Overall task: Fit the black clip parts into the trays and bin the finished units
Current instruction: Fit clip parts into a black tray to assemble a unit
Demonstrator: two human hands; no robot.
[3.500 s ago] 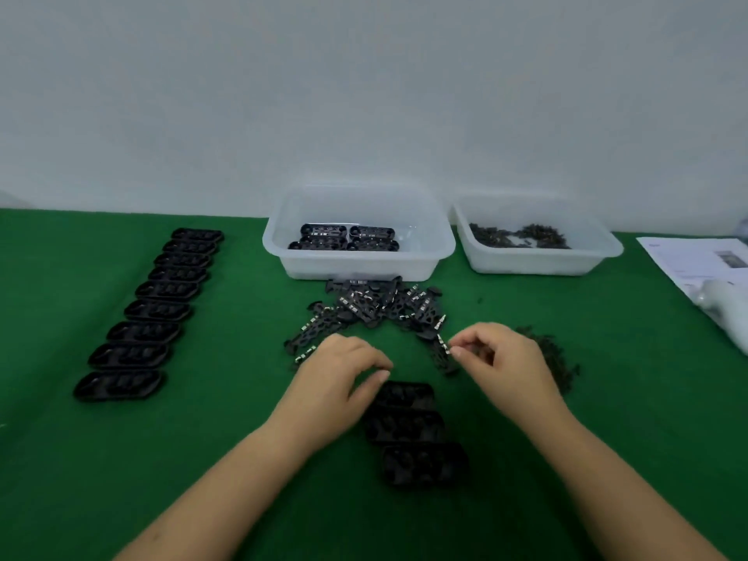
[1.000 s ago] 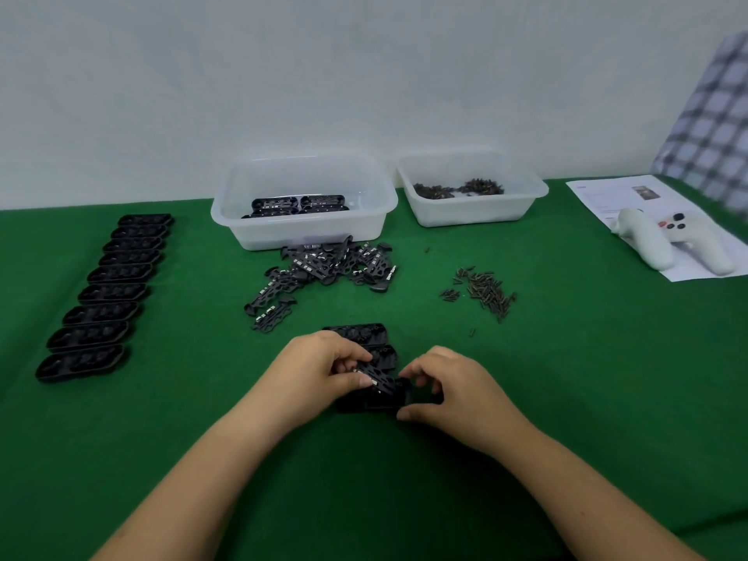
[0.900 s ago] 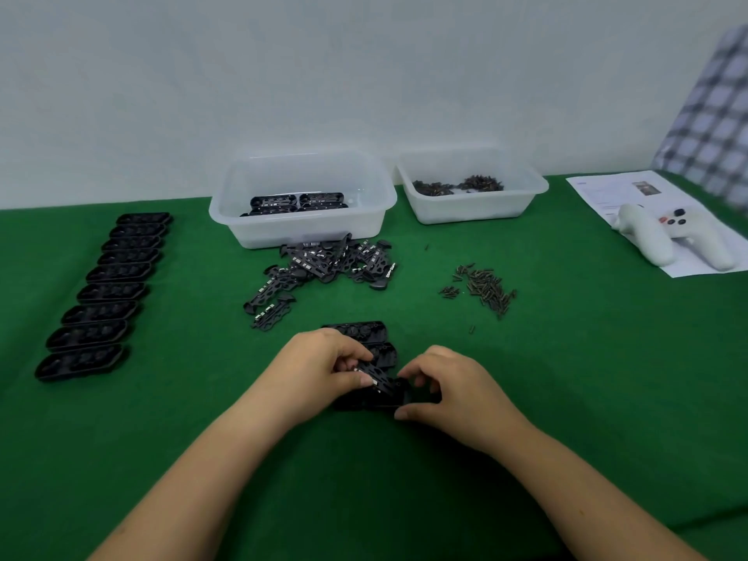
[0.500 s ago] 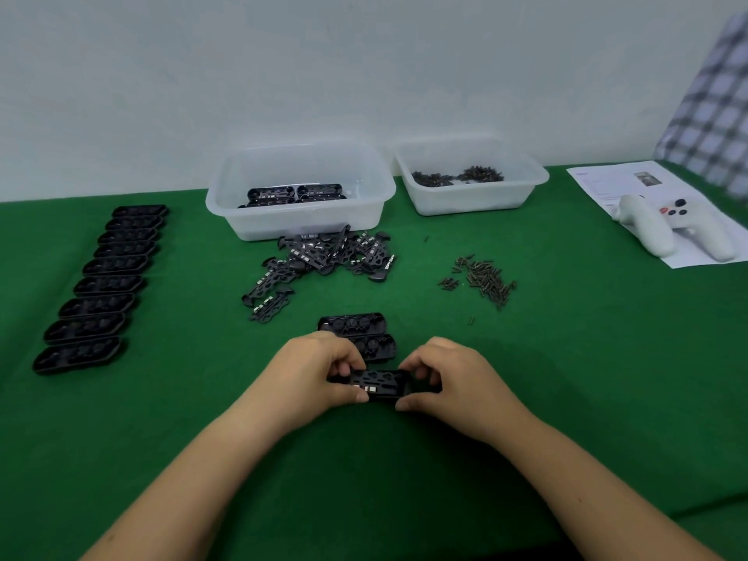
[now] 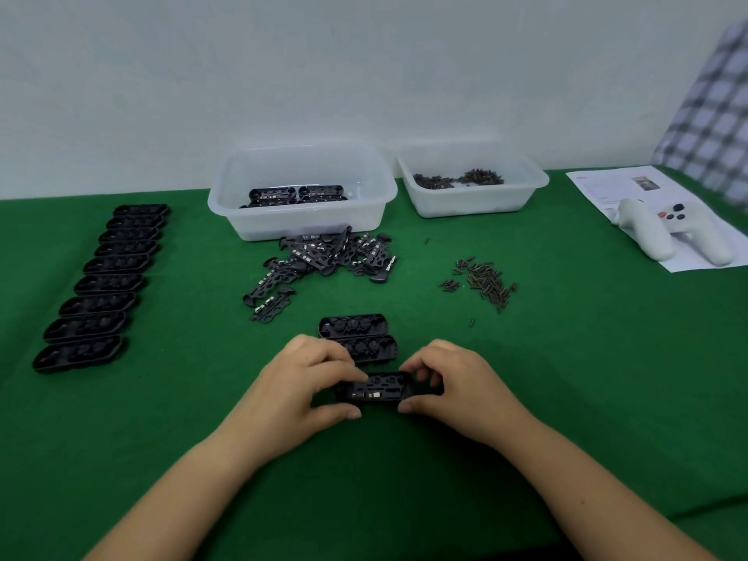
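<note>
My left hand (image 5: 307, 382) and my right hand (image 5: 453, 382) grip the two ends of a black tray (image 5: 376, 389) low on the green table, with a clip part lying flat inside it. Just beyond it lie two more black trays (image 5: 352, 323) side by side, without clip parts. A loose heap of black clip parts (image 5: 324, 259) lies in front of a clear bin (image 5: 301, 188) that holds a few finished units. A column of several black trays (image 5: 103, 283) runs along the left.
A second clear bin (image 5: 471, 180) with small dark screws stands to the right of the first, and a scatter of screws (image 5: 485, 283) lies on the cloth. A white game controller (image 5: 668, 232) rests on a paper sheet at the far right.
The clip part, held tilted over the near tray a second ago, now lies flat in it. Both hands have closed on the tray's ends. The view has tipped down slightly.
</note>
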